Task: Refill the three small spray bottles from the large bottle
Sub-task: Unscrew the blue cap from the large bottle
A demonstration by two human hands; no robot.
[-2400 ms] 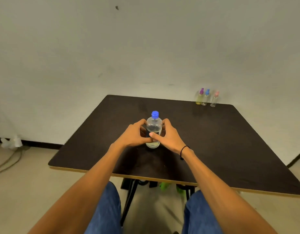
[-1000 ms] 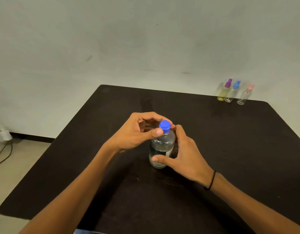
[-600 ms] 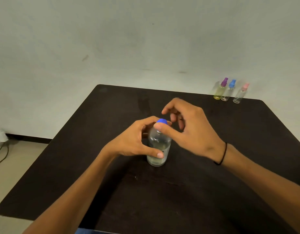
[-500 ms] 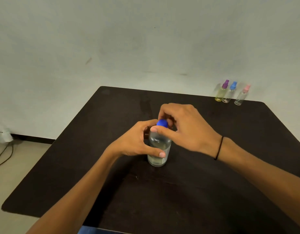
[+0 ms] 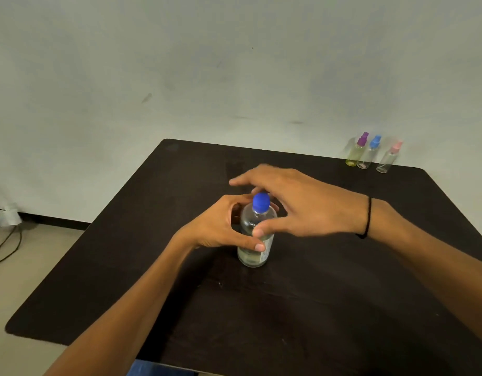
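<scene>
Fingers point(image 5: 257, 246) of the left hand point(image 5: 218, 226) wrap the large bottle point(image 5: 254, 234), right hand point(image 5: 302, 204) spread loose over the blue cap point(image 5: 261, 202); smooth, rigid-looking plastic, best gripped mid-body.

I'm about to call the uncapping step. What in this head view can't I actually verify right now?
- Whether the blue cap is loosened: the right hand is motion-blurred around it, and its fingers' contact with the cap is unclear.
- Fill level of the large bottle: the left hand and the label cover its body.
- How much is in the three small spray bottles: too small and far at the table corner.
</scene>
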